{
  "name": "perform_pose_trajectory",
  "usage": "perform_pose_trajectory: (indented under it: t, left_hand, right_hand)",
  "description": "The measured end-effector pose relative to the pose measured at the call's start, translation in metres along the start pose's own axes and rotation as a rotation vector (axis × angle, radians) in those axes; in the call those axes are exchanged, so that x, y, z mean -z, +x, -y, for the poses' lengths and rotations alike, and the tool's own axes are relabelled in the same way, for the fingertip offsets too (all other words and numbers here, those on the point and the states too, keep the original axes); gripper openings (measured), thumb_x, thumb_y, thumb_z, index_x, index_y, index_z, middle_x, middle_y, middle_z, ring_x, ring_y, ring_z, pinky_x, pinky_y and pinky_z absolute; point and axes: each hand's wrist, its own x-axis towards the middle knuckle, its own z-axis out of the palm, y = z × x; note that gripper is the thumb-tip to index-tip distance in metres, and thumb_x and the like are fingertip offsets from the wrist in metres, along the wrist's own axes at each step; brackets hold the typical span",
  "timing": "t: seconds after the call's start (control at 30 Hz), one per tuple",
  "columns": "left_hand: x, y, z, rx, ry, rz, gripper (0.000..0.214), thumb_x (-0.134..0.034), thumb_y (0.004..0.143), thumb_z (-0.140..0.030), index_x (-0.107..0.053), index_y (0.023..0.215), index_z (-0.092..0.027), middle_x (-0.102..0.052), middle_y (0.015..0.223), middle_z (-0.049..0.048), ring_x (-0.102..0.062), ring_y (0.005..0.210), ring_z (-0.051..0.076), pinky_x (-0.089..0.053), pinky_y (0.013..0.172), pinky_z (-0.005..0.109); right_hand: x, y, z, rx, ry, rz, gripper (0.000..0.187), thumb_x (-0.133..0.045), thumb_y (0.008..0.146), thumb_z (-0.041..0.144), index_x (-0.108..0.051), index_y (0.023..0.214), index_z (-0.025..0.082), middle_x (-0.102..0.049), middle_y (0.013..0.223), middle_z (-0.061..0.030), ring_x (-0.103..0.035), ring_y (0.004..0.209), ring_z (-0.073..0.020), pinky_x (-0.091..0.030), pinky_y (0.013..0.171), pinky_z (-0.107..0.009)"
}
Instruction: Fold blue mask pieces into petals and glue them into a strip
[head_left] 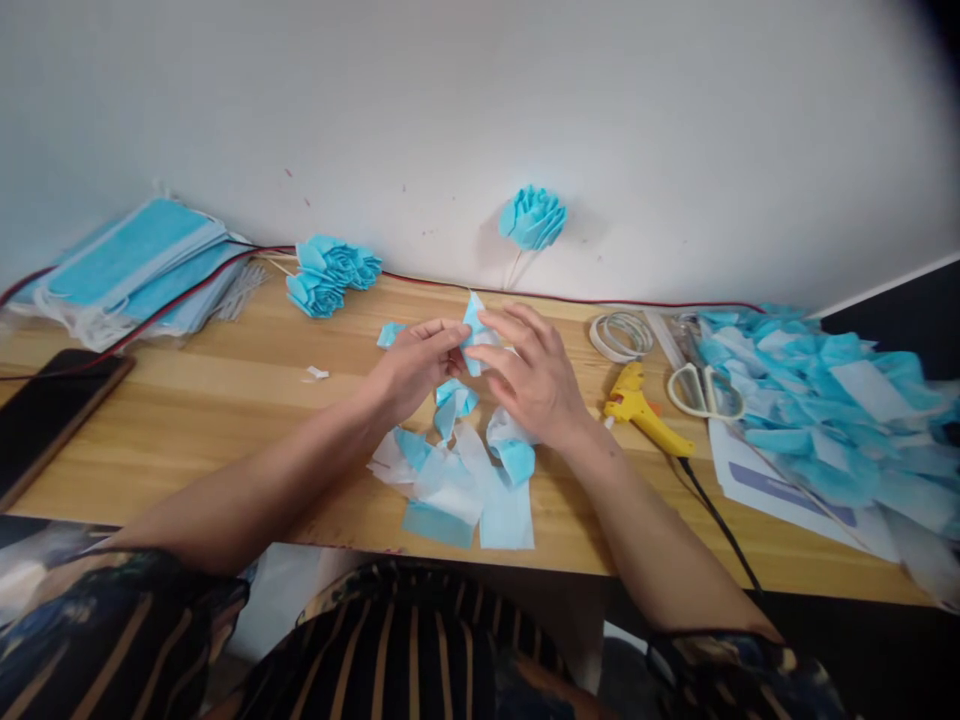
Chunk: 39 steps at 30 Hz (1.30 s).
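Between my two hands, above the middle of the table, is a small folded piece of blue and white fabric (pixel 475 335) with a pointed top. My left hand (pixel 420 362) pinches its left edge between thumb and fingers. From the other side, my right hand (pixel 534 372) has its thumb and fingertips on the same piece. Below the hands lie several loose blue and white fabric pieces (pixel 448 490), some flat and some curled. Another small blue piece (pixel 390 334) sits just beyond my left hand.
A yellow glue gun (pixel 639 410), a tape roll (pixel 621 336), white-handled scissors (pixel 705 390) and a heap of blue fabric pieces (pixel 832 400) lie right. Left are stacked face masks (pixel 139 260), a phone (pixel 56 415) and blue fabric flowers (pixel 330 275). Another flower (pixel 533 217) leans on the wall.
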Motion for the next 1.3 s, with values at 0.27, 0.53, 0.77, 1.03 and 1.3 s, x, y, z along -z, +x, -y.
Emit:
perform_pose_trajectory:
  t: [0.27,0.53,0.77,1.03,1.3]
  left_hand:
    - [-0.001,0.000,0.003,-0.012,0.070,-0.023,0.027,-0.085,0.071,-0.034,-0.067,0.071,-0.014,-0.060,0.063,-0.0007,-0.053,0.059,0.009,-0.040,0.058,0.023]
    - [0.000,0.000,0.006,-0.115,0.320,-0.049,0.028,-0.079,0.074,-0.040,-0.066,0.067,-0.016,-0.057,0.062,-0.0004,-0.048,0.057,0.010,-0.038,0.057,0.026]
    - [0.000,-0.001,0.006,-0.123,0.361,-0.055,0.029,-0.078,0.073,-0.041,-0.065,0.067,-0.016,-0.058,0.062,-0.0003,-0.049,0.057,0.010,-0.038,0.056,0.025]
    - [0.001,-0.001,0.006,-0.118,0.404,-0.041,0.029,-0.076,0.075,-0.042,-0.064,0.069,-0.016,-0.058,0.062,-0.0013,-0.049,0.055,0.009,-0.037,0.055,0.024]
    - [-0.002,-0.002,0.003,-0.172,0.509,-0.051,0.027,-0.075,0.075,-0.041,-0.070,0.079,-0.016,-0.058,0.063,-0.0025,-0.048,0.055,0.009,-0.037,0.055,0.024]
  right_hand:
    - [-0.003,-0.003,-0.001,-0.125,0.112,-0.211,0.010,-0.062,0.092,0.028,-0.072,0.089,0.031,-0.068,0.127,-0.0038,-0.056,0.128,-0.0300,-0.045,0.108,-0.057]
    - [-0.005,-0.003,0.007,-0.416,0.451,-0.214,0.012,-0.064,0.091,0.036,-0.068,0.088,0.025,-0.072,0.120,-0.0065,-0.067,0.115,-0.0235,-0.051,0.101,-0.043]
    - [-0.010,-0.003,0.006,-0.559,0.632,-0.245,0.014,-0.067,0.087,0.036,-0.067,0.087,0.022,-0.074,0.095,-0.0022,-0.067,0.084,-0.0151,-0.052,0.081,-0.030]
    - [-0.011,-0.001,0.007,-0.622,0.756,-0.270,0.017,-0.070,0.082,0.033,-0.064,0.092,0.020,-0.066,0.077,0.0026,-0.057,0.068,-0.0108,-0.046,0.065,-0.026]
    - [-0.009,0.001,0.008,-0.657,0.808,-0.252,0.027,-0.070,0.082,0.036,-0.071,0.102,0.018,-0.068,0.081,0.0011,-0.062,0.073,-0.0117,-0.051,0.073,-0.028]
